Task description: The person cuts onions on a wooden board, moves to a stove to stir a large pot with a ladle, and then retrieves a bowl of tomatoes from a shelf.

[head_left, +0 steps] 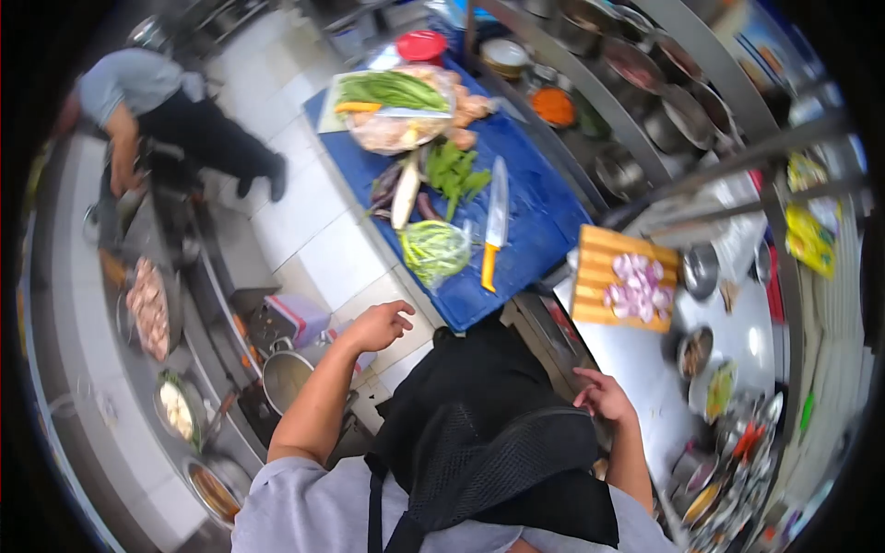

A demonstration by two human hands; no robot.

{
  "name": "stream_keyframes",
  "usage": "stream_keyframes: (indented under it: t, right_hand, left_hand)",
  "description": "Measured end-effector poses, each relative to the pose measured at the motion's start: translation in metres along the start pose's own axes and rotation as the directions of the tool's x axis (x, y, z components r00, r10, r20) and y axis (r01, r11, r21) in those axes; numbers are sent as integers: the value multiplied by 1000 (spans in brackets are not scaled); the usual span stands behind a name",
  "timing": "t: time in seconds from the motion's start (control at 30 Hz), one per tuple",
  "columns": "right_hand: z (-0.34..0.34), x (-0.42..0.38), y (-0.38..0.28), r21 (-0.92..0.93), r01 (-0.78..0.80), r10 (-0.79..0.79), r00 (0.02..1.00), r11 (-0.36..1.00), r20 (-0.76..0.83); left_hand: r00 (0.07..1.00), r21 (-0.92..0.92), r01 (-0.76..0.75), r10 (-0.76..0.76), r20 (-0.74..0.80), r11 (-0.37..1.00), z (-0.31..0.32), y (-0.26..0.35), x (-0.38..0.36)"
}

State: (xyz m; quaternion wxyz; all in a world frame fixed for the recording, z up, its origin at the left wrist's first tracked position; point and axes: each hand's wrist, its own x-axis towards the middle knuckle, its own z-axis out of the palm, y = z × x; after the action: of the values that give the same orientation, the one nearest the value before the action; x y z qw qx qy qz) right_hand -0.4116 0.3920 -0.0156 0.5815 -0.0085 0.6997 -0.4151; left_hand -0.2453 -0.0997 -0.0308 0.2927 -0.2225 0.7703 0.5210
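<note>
My left hand hangs in the air before the near edge of the blue cutting board, fingers loosely bent and holding nothing. My right hand is by the steel counter, also bare, with its fingers apart. On the blue board lies a yellow-handled knife, beside a plastic bag of green beans, leafy greens and a pale peeled vegetable. Closest to my right hand is a wooden board bearing cut purple onions.
A co-worker bends over the left counter. A large pot stands low at my left. Raw meat fills a tray on that side. Shelves of pans rise at right, above a steel counter with bowls and utensils.
</note>
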Motion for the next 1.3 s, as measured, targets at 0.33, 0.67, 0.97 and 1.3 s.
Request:
stream_keyframes:
  t: [0.33,0.67,0.97,1.3]
  right_hand:
    - [-51,98,-187,-137,301,-271,941,944,203]
    - [-35,158,-213,-166,416,-347,877,894,332]
    - [75,204,-242,-213,296,-232,932,931,279]
    - [263,238,-324,-387,196,-56,938,901,343]
  left_hand:
    - [898,-336,160,-278,-341,928,-3,-71,-47]
    - [643,-612,283,-619,-450,738,74,-254,-113]
    - [98,-601,-733,-824,-559,320,-125,-311,-179]
    - [-535,-568,-98,-524,-662,817,-184,-380,-307]
